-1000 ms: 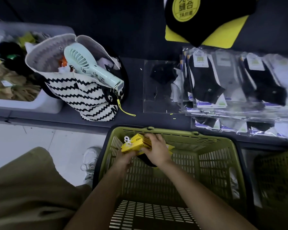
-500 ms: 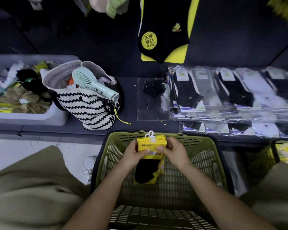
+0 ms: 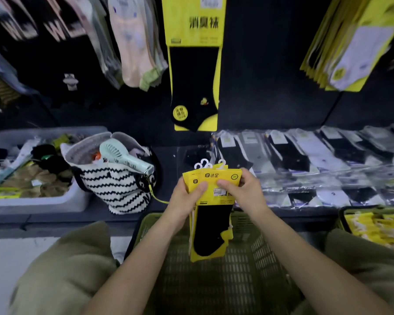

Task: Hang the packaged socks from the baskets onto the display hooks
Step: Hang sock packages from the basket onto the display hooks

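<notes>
We cannot count the sock packs (image 3: 210, 196): they are fanned one behind another, and the front label is partly covered by a thumb. The hanging goods (image 3: 137, 42) along the top are blurred and cut by the frame edge; we cannot make out what carries them. The second basket (image 3: 373, 226) at right is cropped, its yellow contents indistinct.

Both hands grasp the packs. The left hand (image 3: 185, 198) pinches the left edge of the card header and the right hand (image 3: 245, 189) the right edge, thumbs on the front face. The bundle is held above the green basket (image 3: 214, 285), in front of the dark worktop (image 3: 168, 153).

The long axis runs upright, white hangers (image 3: 203, 163) at the top, sock end at the bottom, printed face toward us.

The packs are flat yellow card around a black sock. The green basket is slotted plastic lattice. On the worktop stand a zigzag-patterned bag (image 3: 116, 187) holding a pale green fan (image 3: 123, 156), and clear-wrapped socks (image 3: 305, 155) lying flat.
</notes>
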The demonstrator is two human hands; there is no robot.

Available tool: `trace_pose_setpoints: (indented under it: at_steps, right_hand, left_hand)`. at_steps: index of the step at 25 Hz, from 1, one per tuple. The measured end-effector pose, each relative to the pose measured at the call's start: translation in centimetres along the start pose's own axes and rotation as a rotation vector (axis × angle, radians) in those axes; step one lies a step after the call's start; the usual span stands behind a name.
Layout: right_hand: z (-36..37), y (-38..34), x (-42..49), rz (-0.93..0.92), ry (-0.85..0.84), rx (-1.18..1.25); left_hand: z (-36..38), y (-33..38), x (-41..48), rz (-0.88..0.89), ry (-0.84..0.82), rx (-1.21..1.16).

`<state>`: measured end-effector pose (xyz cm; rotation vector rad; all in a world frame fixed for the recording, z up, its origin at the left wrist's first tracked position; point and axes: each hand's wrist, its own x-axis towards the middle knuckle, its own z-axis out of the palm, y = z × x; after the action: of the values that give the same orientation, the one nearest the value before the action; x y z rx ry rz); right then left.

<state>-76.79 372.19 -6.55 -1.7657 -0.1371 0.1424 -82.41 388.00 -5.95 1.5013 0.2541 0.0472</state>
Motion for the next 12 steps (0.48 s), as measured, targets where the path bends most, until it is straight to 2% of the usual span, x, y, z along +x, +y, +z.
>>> trace_pose_setpoints:
  at_steps: [5,12]
  right_hand:
    - [-1.4,-5.9,1.6,-0.113,-0.005,0.088]
    - [-2.2,-13.8,3.8,-0.19,0.065,0.267]
  left_hand:
    - [0.3,5.6,0.7,0.116,-0.012,-0.054]
    - [-1.6,13.4,2.5,0.346,0.252,-0.047]
